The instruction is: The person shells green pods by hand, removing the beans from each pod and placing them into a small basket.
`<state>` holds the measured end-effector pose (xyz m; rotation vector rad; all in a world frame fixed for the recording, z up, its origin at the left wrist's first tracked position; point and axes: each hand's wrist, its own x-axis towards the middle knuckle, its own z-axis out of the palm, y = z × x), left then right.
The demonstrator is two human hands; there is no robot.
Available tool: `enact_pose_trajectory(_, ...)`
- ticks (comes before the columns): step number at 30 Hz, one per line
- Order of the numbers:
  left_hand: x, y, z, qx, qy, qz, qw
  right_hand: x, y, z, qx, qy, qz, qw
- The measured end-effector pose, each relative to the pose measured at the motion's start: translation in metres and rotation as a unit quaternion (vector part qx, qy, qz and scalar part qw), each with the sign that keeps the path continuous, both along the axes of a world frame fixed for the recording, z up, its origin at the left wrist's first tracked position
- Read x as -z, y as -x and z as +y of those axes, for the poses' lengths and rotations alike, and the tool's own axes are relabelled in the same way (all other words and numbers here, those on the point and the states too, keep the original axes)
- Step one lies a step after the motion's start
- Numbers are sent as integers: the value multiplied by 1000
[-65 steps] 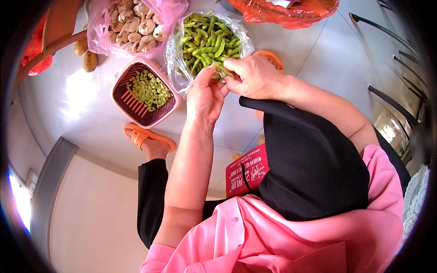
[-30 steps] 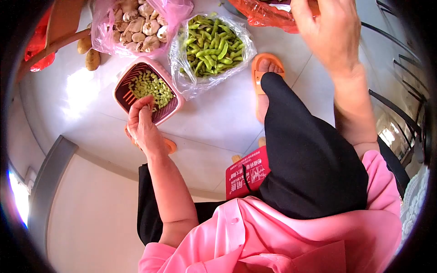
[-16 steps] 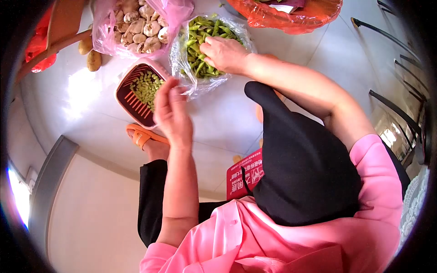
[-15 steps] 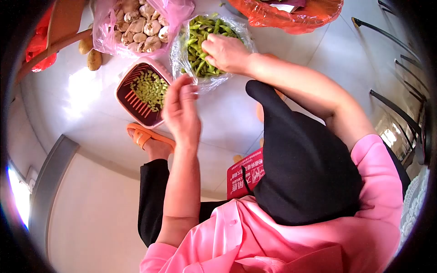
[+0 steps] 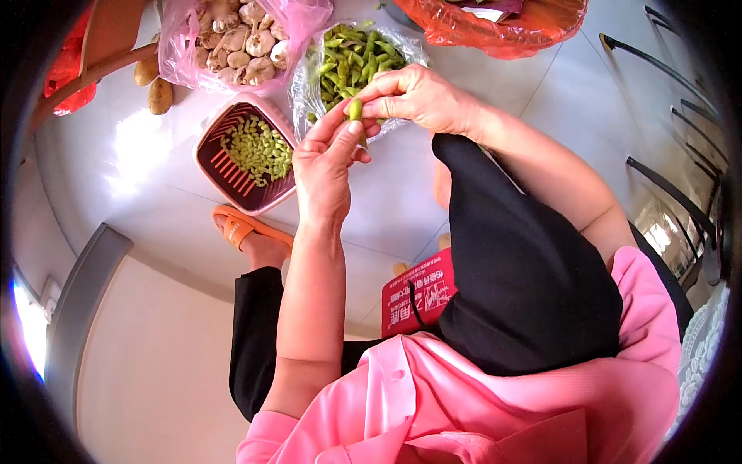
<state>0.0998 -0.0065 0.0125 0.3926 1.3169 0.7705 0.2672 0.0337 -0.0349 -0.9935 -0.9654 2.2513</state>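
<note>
Between my two hands is a green edamame pod (image 5: 355, 109). My left hand (image 5: 327, 166) pinches it with thumb and fingers, and my right hand (image 5: 421, 100) grips it from the other side. Just beyond them, a clear plastic bag (image 5: 304, 97) lies spread open with many edamame pods (image 5: 357, 58) in it. To the left of my left hand stands a pink and dark-red slotted basket (image 5: 224, 166). Shelled green beans (image 5: 259, 151) cover part of its bottom.
A pink bag (image 5: 179, 46) of garlic bulbs (image 5: 259, 42) lies behind the basket, with potatoes (image 5: 160, 97) to its left. An orange-red bag (image 5: 510, 35) is at the back. Dark curved metal bars (image 5: 668, 189) stand at right; a red box (image 5: 417, 298) is between my legs.
My right hand has come back from the bag of pods toward my left hand. Both hands now meet on one pod; my left hand was loosely curled before.
</note>
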Motion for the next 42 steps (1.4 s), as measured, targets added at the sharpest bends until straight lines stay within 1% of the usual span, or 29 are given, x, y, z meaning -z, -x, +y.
enact_pose_trajectory(1, 1, 0, -2, 10, -14, 34, 999, 0, 1, -2, 7, -36, -37, 999)
enact_pose_trajectory(2, 2, 0, -4, 10, -13, 34, 999, -1, 1, -3, 14, -73, -74, 994)
enact_pose_trajectory(3, 4, 0, -7, 59, -53, 146, 986, -5, 0, -3, 15, -73, -74, 994)
enact_pose_trajectory(4, 7, 0, -9, 106, -93, 254, 957, -10, -1, -2, 13, -46, -106, 993)
enact_pose_trajectory(5, 10, -2, -13, 109, -156, 314, 930, -13, -2, -3, 12, -20, -138, 990)
enact_pose_trajectory(6, 9, -5, -14, 109, -156, 313, 930, -14, -2, -4, 12, -20, -139, 990)
enact_pose_trajectory(8, 4, -10, -13, 172, -212, 387, 881, -16, -1, -6, 32, 20, -136, 990)
enact_pose_trajectory(10, 2, -15, -15, 157, -204, 379, 889, -15, 1, -7, 29, 8, -147, 989)
enact_pose_trajectory(12, -3, -17, -13, 133, -100, 353, 921, -15, 4, -8, 25, -4, -159, 987)
enact_pose_trajectory(13, 2, -15, -15, 140, -122, 375, 908, -17, 6, -9, 25, -9, -163, 986)
enact_pose_trajectory(15, 2, -14, -16, 155, -137, 385, 899, -16, 6, -9, 24, -14, -168, 985)
enact_pose_trajectory(17, 3, -13, -17, 172, -153, 395, 889, -9, 4, -9, -13, -30, -205, 978)
enact_pose_trajectory(20, 9, -14, -21, 157, -134, 386, 899, -13, 3, -8, -27, -31, -230, 972)
enact_pose_trajectory(22, 11, -16, -22, 122, -114, 353, 920, -12, 3, -9, -24, -37, -226, 973)
enact_pose_trajectory(24, 10, -19, -21, 118, -102, 344, 926, -11, 4, -11, -22, -45, -223, 974)
enact_pose_trajectory(26, 9, -24, -21, 115, -91, 334, 931, -10, 7, -14, 38, -124, -229, 965)
enact_pose_trajectory(30, 1, -32, -16, 102, -97, 342, 929, -14, 8, -14, 59, -161, -246, 954)
enact_pose_trajectory(32, -3, -33, -15, 96, -100, 339, 930, -15, 7, -15, 84, -146, -229, 959)
enact_pose_trajectory(35, -3, -34, -14, 87, -83, 312, 942, -13, 6, -16, 95, -153, -209, 961)
enact_pose_trajectory(36, -2, -32, -15, 44, -75, 237, 968, -12, 5, -17, 95, -152, -209, 961)
enact_pose_trajectory(37, -1, -30, -15, -1, -65, 159, 985, -9, 3, -18, 81, -119, -174, 974)
enact_pose_trajectory(38, -2, -29, -14, 0, -66, 158, 985, -8, 1, -18, 66, -85, -138, 985)
enact_pose_trajectory(39, -5, -27, -12, 8, -47, 123, 991, -13, -2, -14, 66, -85, -138, 985)
enact_pose_trajectory(40, -6, -24, -11, 17, -27, 89, 996, -19, -5, -9, 48, -21, -101, 994)
enact_pose_trajectory(41, -4, -22, -11, 4, -6, 58, 998, -23, -7, -7, 30, 44, -63, 997)
enact_pose_trajectory(42, -2, -19, -11, 4, -6, 57, 998, -19, -7, -7, 31, 44, -63, 997)
